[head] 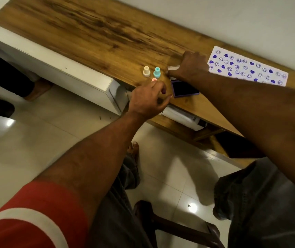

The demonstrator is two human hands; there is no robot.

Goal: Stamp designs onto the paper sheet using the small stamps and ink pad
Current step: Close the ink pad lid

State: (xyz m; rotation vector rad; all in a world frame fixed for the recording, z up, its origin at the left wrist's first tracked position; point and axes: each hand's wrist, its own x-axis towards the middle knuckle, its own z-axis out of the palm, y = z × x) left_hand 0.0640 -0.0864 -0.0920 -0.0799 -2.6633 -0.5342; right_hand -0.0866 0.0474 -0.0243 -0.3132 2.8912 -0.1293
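- On the wooden surface (93, 31), near its front edge, sat the ink pad (185, 89): purple case, lid open, dark pad face up.
- Right hand (187, 66) reached across above the ink pad, palm down, on the raised lid (173, 68). Fingers hidden behind the hand; couldn't tell if they were clamped on the lid or just resting on it.
- Left hand (147, 100) was at the front edge, just left of the ink pad, fingers bunched together around a pink stamp (154, 79); only the stamp's top showed above the fingers.
- Cream stamp (146, 71) and teal stamp (156, 72) stood upright side by side, just beyond the pink one, not touching each other or either hand.
- Paper sheet (246, 68) lay flat to the right of the right hand, near the wall (232, 15). It was already covered in rows of purple prints: solid hearts and round smiley-type marks.
- Right forearm crossed over the sheet's near edge.
- Below the surface: tiled floor (35, 133), a white cabinet (62, 68) to the left, the person's knees in dark trousers, a red sleeve (35, 212) with a white band on the left arm.
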